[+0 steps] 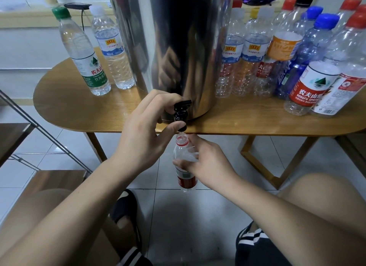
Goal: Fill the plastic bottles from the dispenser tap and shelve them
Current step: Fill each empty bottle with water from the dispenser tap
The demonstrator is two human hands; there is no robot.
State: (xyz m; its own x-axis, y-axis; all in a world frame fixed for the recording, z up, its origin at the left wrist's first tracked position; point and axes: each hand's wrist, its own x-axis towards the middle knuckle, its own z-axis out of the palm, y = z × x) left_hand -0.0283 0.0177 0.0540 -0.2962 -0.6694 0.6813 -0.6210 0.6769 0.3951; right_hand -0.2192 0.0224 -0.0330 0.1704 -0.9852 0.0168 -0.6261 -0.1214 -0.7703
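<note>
A tall steel dispenser [178,47] stands on the wooden table [257,125], its black tap [181,113] over the front edge. My left hand [146,131] grips the tap, fingers curled over its lever and thumb under it. Directly below the spout, my right hand [206,162] holds an uncapped clear bottle with a red label [185,166] around its upper body. The bottle's open neck sits right under the spout. I cannot tell how much water the bottle holds.
Two capped bottles [95,53] stand left of the dispenser. Several capped bottles [297,57] crowd the table's right side. A metal rack with wooden shelves [25,131] is at the left. My knees and feet are below, on a tiled floor.
</note>
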